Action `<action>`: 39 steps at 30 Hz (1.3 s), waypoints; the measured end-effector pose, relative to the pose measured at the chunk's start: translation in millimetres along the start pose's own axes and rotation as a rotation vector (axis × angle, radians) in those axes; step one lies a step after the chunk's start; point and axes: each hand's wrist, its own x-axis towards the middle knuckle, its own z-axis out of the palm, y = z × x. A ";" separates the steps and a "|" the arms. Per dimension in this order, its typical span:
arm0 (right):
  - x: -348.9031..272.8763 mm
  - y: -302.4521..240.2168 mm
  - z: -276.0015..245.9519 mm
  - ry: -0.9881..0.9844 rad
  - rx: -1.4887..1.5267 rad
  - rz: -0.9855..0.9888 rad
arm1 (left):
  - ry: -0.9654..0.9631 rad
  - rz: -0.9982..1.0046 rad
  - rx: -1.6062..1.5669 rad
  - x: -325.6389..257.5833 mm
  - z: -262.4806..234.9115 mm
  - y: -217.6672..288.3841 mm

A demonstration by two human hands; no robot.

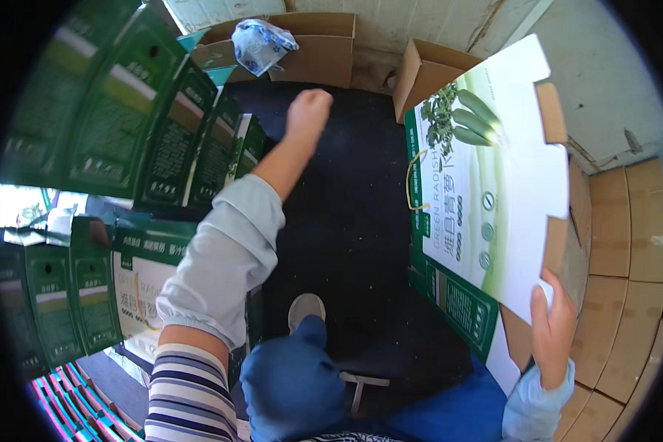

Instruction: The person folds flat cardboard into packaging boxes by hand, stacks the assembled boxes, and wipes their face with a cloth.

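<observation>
My right hand (554,324) is closed on the edge of a radish carton (460,202), a large green and white printed box that stands tilted at my right. Pictured on its white face are green radishes with leaves, and a yellow cord handle hangs off its green side. Brown inner cardboard shows along its notched edge, near my fingers. My left hand (309,114) reaches forward over the dark floor, closed in a fist. Nothing shows in that fist, and it is apart from the carton. A grey sleeve and a striped cuff cover my left forearm.
Stacked green cartons (110,110) fill the left side, with a white-faced carton (136,287) below them. Ahead, a blue-white plastic bag (261,44) lies on an open brown box (317,55). Another brown box (423,77) stands beside it. Brown cartons (619,295) are stacked at far right.
</observation>
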 end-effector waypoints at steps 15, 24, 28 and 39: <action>-6.0 36.4 -27.3 -0.367 -0.203 0.160 | 0.310 -0.061 -0.602 255.9 -60.4 3.8; 0.3 39.5 -28.2 -0.452 -0.178 0.292 | 0.300 -0.085 -0.192 232.3 -54.2 -6.5; -3.5 37.5 -27.2 -0.435 -0.188 0.281 | 0.131 -0.022 -0.222 232.6 -53.4 -2.5; -2.8 28.4 -20.6 -0.354 -0.046 0.384 | 0.279 -0.123 -0.657 193.6 -75.9 13.1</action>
